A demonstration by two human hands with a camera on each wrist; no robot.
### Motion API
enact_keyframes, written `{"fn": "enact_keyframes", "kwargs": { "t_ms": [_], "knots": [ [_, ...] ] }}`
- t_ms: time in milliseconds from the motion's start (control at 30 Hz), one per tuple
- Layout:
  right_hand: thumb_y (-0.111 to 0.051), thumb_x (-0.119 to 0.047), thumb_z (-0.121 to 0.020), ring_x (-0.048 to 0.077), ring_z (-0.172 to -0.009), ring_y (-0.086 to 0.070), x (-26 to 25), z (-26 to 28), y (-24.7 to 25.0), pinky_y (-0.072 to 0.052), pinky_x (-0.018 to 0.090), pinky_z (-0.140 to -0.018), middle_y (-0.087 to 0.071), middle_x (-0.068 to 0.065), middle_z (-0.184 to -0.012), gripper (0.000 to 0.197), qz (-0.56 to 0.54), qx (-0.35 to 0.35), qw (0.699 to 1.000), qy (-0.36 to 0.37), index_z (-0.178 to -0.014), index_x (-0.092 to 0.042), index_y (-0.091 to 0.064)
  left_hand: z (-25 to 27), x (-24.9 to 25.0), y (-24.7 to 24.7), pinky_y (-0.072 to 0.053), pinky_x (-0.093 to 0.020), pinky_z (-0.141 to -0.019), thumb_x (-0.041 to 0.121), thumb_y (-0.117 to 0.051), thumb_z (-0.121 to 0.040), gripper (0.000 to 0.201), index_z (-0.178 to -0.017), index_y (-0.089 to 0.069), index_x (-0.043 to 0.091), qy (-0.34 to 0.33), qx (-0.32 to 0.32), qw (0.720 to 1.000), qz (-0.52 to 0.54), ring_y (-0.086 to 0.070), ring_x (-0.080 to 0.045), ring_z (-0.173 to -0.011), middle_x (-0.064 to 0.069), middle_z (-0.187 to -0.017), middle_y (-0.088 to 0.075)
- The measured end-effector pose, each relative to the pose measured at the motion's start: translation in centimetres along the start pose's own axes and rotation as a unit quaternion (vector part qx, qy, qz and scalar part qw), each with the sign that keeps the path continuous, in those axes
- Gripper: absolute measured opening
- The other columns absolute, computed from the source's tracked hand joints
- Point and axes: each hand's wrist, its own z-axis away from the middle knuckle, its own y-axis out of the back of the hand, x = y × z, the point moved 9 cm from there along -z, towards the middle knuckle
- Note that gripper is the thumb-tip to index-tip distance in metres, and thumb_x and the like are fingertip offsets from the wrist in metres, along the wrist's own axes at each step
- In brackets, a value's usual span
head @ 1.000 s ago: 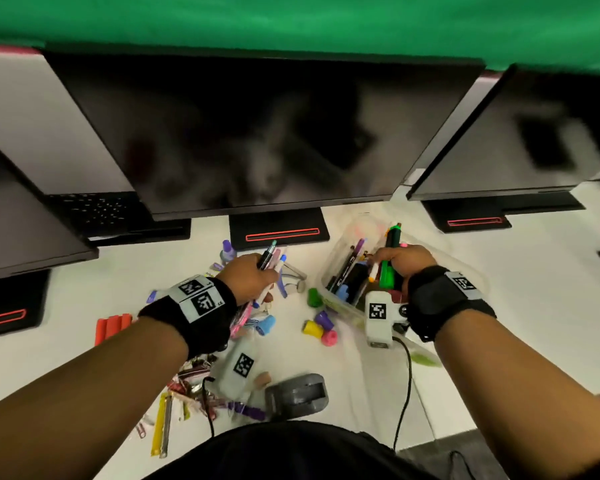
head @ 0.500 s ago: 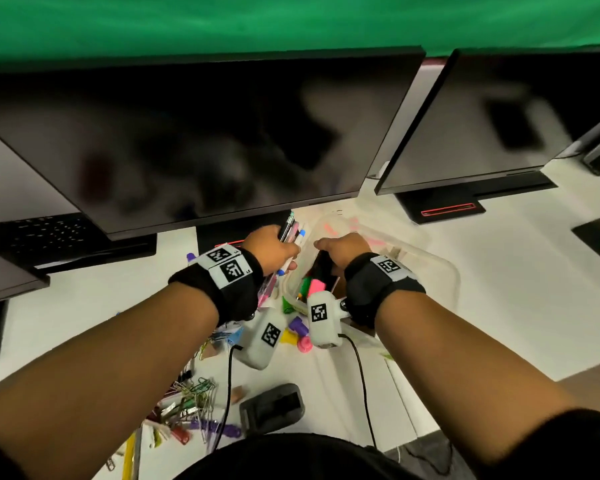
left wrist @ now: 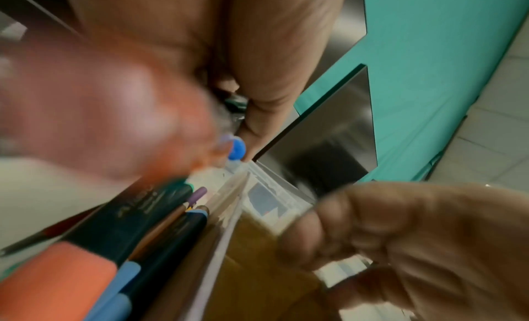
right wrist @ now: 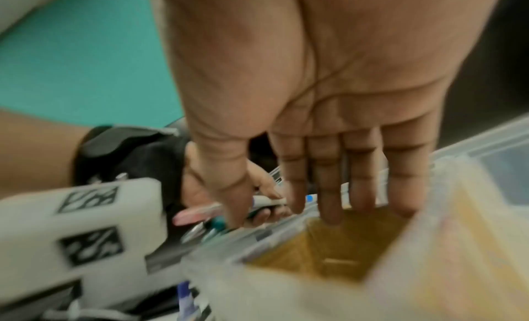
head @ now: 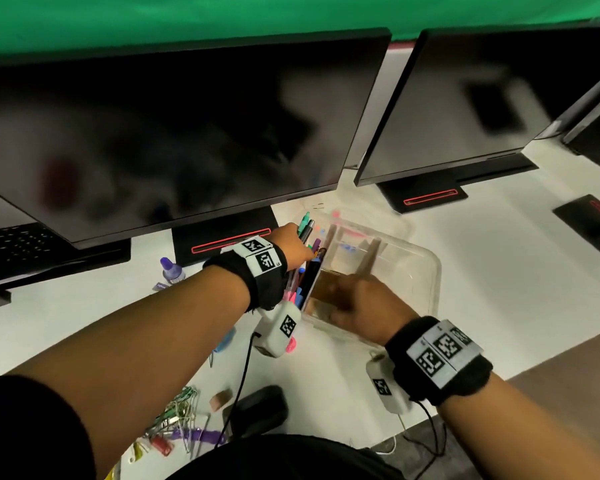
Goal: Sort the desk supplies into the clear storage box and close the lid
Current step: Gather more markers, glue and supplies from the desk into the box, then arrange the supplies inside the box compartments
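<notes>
The left hand [head: 293, 249] grips a bundle of pens [head: 305, 225] over the clear storage box [head: 426, 271], while the right hand [right wrist: 329, 99] reaches inside with straight fingers.

Black wristbands [head: 264, 282] with square-coded white tags, white wrist cameras [head: 279, 327] trailing black cables, black sleeve [head: 32, 427]

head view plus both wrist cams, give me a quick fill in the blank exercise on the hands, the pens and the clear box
1. The left hand grips a bunch of ____.
2. The right hand holds ____; its fingers are straight over the clear storage box.
3. The lid of the box is not yet ____.
4. The paper clips lie on the ____, outside the box.

Missing words: pens; nothing; closed; desk
</notes>
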Motion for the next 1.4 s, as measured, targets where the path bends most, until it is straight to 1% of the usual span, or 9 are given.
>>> {"fn": "enact_keyframes", "kwargs": {
  "t_ms": [133,400,767,933,1067,1133,1200,1300,1400],
  "knots": [
    [-0.062,-0.040,-0.084,0.022,-0.108,-0.054,-0.1,1.8,-2.8,-0.040,0.027,-0.095,-0.066,0.002,-0.113,0.040,0.088,-0.028,0.992,0.087,-0.117,-0.018,-0.063,-0.6,0.6,-1.2,-0.049,-0.036,-0.086,0.020,-0.065,-0.081,0.049,-0.124,-0.045,0.007,0.001,-0.007,0.999,-0.045,-0.059,-0.032,-0.105,-0.015,-0.119,-0.059],
    [-0.042,-0.031,-0.089,0.020,-0.100,-0.060,0.9,1.7,-5.1,-0.024,0.041,-0.113,-0.071,-0.003,-0.098,0.030,0.094,0.005,0.987,0.128,-0.107,-0.023,-0.065,-0.6,0.1,-2.0,-0.049,-0.037,-0.095,0.017,-0.061,-0.082,0.060,-0.136,-0.034,0.010,-0.015,-0.032,0.999,-0.032,-0.057,-0.029,-0.112,-0.012,-0.126,-0.058],
    [-0.030,-0.039,-0.088,0.015,-0.103,-0.057,0.9,0.7,-5.4,-0.012,0.037,-0.116,-0.070,-0.006,-0.097,0.041,0.112,0.020,0.985,0.131,-0.106,-0.026,-0.065,4.5,-11.1,4.6,-0.048,-0.019,-0.066,0.003,-0.057,-0.086,0.023,-0.107,-0.062,0.011,-0.005,0.042,0.982,0.183,-0.061,-0.013,-0.077,-0.002,-0.090,-0.064],
    [-0.035,-0.039,-0.087,0.018,-0.100,-0.060,-0.5,-0.9,-5.8,-0.021,0.037,-0.113,-0.070,-0.005,-0.093,0.037,0.125,0.029,0.980,0.153,-0.105,-0.028,-0.066,6.7,-18.5,5.4,-0.044,-0.019,-0.057,0.000,-0.054,-0.085,0.026,-0.110,-0.061,0.007,0.060,0.036,0.982,0.176,-0.054,-0.011,-0.065,-0.013,-0.093,-0.064],
    [-0.052,-0.035,-0.077,0.022,-0.085,-0.058,-3.7,0.2,-3.0,-0.033,0.022,-0.082,-0.070,0.002,-0.086,0.032,0.041,0.174,0.963,0.200,-0.093,-0.014,-0.070,8.4,-21.6,6.2,-0.041,-0.004,-0.047,0.000,-0.050,-0.089,0.026,-0.111,-0.060,0.006,0.064,0.045,0.984,0.162,-0.055,-0.012,-0.070,-0.006,-0.093,-0.060],
    [-0.055,-0.033,-0.076,0.018,-0.083,-0.052,-7.5,1.9,-2.5,-0.036,0.023,-0.077,-0.066,0.004,-0.082,0.029,0.018,0.213,0.939,0.271,-0.088,-0.011,-0.069,9.1,-23.0,6.5,-0.044,-0.009,-0.059,0.001,-0.051,-0.087,0.026,-0.111,-0.062,0.006,0.064,0.055,0.988,0.129,-0.060,-0.020,-0.081,-0.007,-0.098,-0.063],
    [-0.057,-0.034,-0.078,0.017,-0.087,-0.055,-11.3,2.6,-5.0,-0.045,0.027,-0.080,-0.067,0.002,-0.089,0.026,0.039,0.134,0.930,0.340,-0.092,-0.014,-0.068,9.7,-24.2,6.4,-0.041,-0.020,-0.074,0.006,-0.053,-0.087,0.025,-0.111,-0.063,0.009,0.063,0.055,0.994,0.067,-0.061,-0.027,-0.099,-0.008,-0.108,-0.065],
    [-0.059,-0.047,-0.081,0.020,-0.109,-0.053,-12.8,2.2,-12.5,-0.045,0.032,-0.093,-0.061,-0.001,-0.117,0.046,0.140,-0.147,0.931,0.304,-0.120,-0.023,-0.058,10.6,-25.9,5.6,-0.039,-0.022,-0.080,0.008,-0.057,-0.087,0.028,-0.115,-0.060,0.010,0.070,0.025,0.997,0.004,-0.059,-0.026,-0.107,-0.008,-0.113,-0.065],
    [-0.064,-0.051,-0.077,0.023,-0.113,-0.048,-12.2,2.7,-16.9,-0.044,0.037,-0.095,-0.056,0.000,-0.124,0.061,0.235,-0.240,0.894,0.296,-0.130,-0.030,-0.045,11.9,-28.3,5.6,-0.040,-0.027,-0.094,0.011,-0.058,-0.087,0.033,-0.120,-0.057,0.013,0.098,0.021,0.994,-0.050,-0.053,-0.024,-0.116,-0.007,-0.124,-0.059]
  ]
}}
